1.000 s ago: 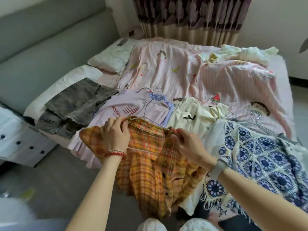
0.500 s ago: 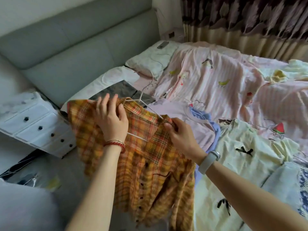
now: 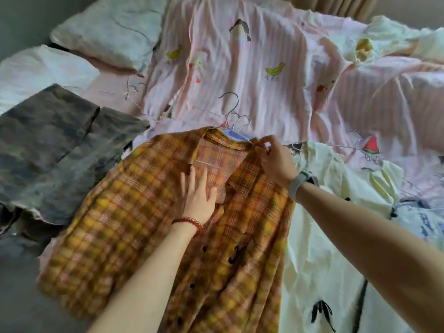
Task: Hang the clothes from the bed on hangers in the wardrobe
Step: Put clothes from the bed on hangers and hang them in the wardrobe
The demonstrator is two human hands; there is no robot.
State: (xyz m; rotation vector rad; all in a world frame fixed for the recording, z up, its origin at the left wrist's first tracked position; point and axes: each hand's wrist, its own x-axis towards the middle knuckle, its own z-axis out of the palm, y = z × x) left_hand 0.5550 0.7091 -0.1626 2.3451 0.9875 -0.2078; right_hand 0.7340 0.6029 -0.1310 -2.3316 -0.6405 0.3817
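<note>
Left hand (image 3: 198, 197) flat on plaid shirt (image 3: 134, 212) — right hand (image 3: 276, 159) pinches its collar.

The plaid shirt (image 3: 153, 227) lies spread over the bed's near edge, with the left hand (image 3: 199, 195) flat on it and the right hand (image 3: 274, 159) pinching its collar. Just beyond the collar, 3 wire hanger hooks (image 3: 234, 116) stick up, blocking a straight reach forward. Camouflage trousers (image 3: 55, 145) fill the left side, a pale yellow garment (image 3: 336, 236) the right. The pink striped sheet (image 3: 252, 68) beyond the hooks lies open, with loose wire hangers (image 3: 131, 90) left and (image 3: 360, 145) right.
</note>
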